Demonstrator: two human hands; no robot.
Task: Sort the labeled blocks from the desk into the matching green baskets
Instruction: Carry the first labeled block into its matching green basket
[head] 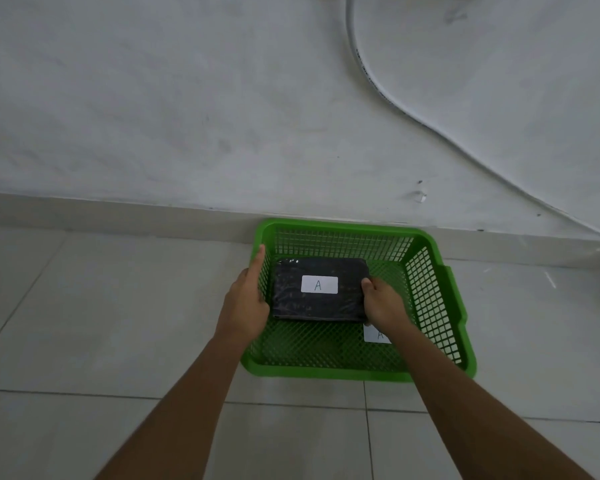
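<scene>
1. We reach both bare forearms forward and down from the bottom of the view, converging on a green basket (440,306) that sits on the tiled floor (101,323) against the base of a pale wall (187,98).
2. Our left hand (245,306) lies along the outside of the basket's left wall, palm turned inward, fingers stretched forward and the index fingertip reaching the rim near the far left corner; whether its hidden fingers clasp the block's left edge or only the mesh we cannot tell.
3. Our right hand (381,301) is inside the basket, fingers curled in a grasp over the right edge of a dark block (312,306).
4. The block lies flat between our hands, within the basket's left and middle part, its top face carrying a white label with the letter A (319,284).
5. Whether the block rests on the mesh bottom or hangs just above it, we cannot tell.
6. Just behind our right wrist, a second white label (376,336) marked A shows on the basket's near wall, partly covered by the forearm.
7. Far beyond our right hand, a white cable (388,98) curves down across the wall.
</scene>
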